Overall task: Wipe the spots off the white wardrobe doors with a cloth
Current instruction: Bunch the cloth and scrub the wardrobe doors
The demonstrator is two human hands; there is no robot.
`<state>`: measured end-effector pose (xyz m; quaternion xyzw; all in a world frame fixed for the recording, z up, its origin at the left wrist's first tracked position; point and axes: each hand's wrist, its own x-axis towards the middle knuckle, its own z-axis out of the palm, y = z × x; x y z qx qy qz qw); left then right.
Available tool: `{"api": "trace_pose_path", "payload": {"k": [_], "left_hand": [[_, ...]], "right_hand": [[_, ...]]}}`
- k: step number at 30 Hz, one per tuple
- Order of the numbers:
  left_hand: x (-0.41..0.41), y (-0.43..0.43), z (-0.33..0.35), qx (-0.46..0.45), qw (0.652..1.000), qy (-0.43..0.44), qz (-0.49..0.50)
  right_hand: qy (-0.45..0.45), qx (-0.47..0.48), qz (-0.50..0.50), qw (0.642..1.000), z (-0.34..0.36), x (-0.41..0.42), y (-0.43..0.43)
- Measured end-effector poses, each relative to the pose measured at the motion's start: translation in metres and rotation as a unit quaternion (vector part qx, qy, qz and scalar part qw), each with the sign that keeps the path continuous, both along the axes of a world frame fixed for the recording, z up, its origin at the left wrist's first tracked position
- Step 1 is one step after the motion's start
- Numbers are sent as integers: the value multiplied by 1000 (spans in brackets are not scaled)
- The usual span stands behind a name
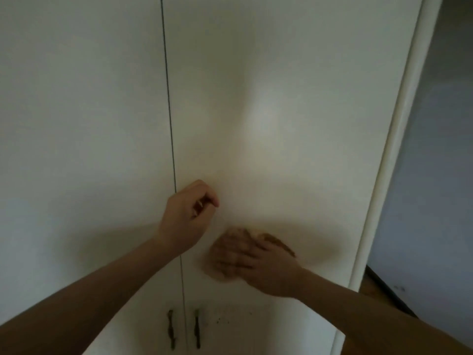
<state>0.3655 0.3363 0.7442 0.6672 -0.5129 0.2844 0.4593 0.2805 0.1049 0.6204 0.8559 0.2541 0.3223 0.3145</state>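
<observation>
Two white wardrobe doors fill the view, the left door (82,124) and the right door (281,98), split by a thin dark seam. My right hand (263,265) lies flat on a tan-brown cloth (278,243) and presses it against the right door; both are motion-blurred. Small dark spots (222,321) speckle the right door below the cloth. My left hand (188,213) is at the seam, above and left of the cloth, with its fingers curled in and nothing held.
Two dark vertical handles (170,329) (197,329) sit either side of the seam near the bottom. The wardrobe's rounded right edge (384,175) runs diagonally. Beyond it are a grey wall (435,149) and a strip of wooden floor (376,285).
</observation>
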Motion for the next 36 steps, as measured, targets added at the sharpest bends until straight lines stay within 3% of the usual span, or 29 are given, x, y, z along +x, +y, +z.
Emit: {"api": "trace_pose_path", "payload": {"k": [2,4,6,7,9,11,12,14,16,17,19,21,23,25,28,30,31,33,35,36], "left_hand": [[7,30,-14,15,1000,3,16],[15,58,-19,26,999,3,30],[30,92,-17,21,998,9,58],[37,104,-14,4,997,17,71],[54,133,-10,-52,994,43,83],[72,163,-13,-100,988,68,92],[83,180,-18,-113,987,71,94],[101,211,-36,-106,988,62,93],[115,239,-53,-70,993,45,81],[120,253,-59,-45,996,33,73],[134,288,-67,4,998,14,60],[149,321,-63,29,998,5,56],[164,341,-53,44,998,-3,47],[174,347,-46,37,999,6,31],[177,343,-41,12,1000,11,-2],[175,342,-43,3,1000,-3,-15],[176,344,-47,-5,1000,-6,-14],[182,352,-61,-12,1000,-1,-3],[187,363,-79,-2,1000,8,-2],[190,371,-87,6,1000,14,-5]], "right_hand": [[87,-66,0,994,-31,-4,1],[101,-99,23,990,2,-1,1],[4,-101,51,994,66,16,17],[-74,-74,46,994,109,23,29],[-211,72,16,975,184,49,65],[-311,224,-30,923,211,77,109],[-327,249,-53,910,197,91,135],[-279,196,-61,938,110,117,180],[-108,50,-35,992,-7,125,211],[-22,-30,-27,999,-52,120,215],[83,-136,-21,987,-85,115,219],[119,-158,-1,980,-55,118,222],[25,-117,26,992,7,126,231],[-86,-5,-13,996,85,141,251],[-265,207,-54,940,146,177,299],[-288,247,-92,921,118,200,336],[-259,214,-101,936,77,210,353],[-98,93,-107,985,-27,217,376],[70,-71,-100,990,-123,203,379],[140,-104,-98,980,-148,196,376]]}}
